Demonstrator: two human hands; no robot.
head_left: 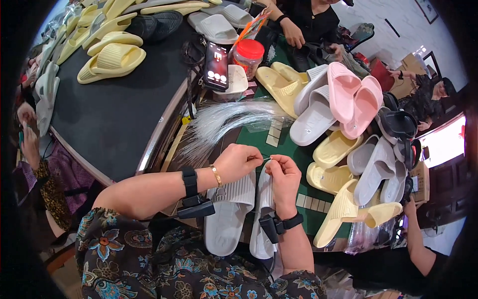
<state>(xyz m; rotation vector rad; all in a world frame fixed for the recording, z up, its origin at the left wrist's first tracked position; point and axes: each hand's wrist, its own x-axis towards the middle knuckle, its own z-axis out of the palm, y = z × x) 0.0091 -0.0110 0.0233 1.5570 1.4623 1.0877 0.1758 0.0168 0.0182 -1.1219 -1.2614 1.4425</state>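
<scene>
A pair of white slide sandals (233, 214) lies in my lap against the table edge. Above them my left hand (239, 160) and my right hand (285, 175) meet, fingertips pinched on a thin clear plastic strand (266, 159) stretched between them. A fanned bundle of the same clear strands (224, 122) lies on the green table just beyond my hands. Both wrists wear black bands, and the left one also carries a gold bracelet.
A heap of yellow, white, pink and black slides (343, 129) fills the table to the right. More yellow slides (110, 57) lie on a dark round surface at left. A phone (216, 66), a red-lidded jar (247, 57) and a white bowl (234, 82) stand ahead. Other people sit around.
</scene>
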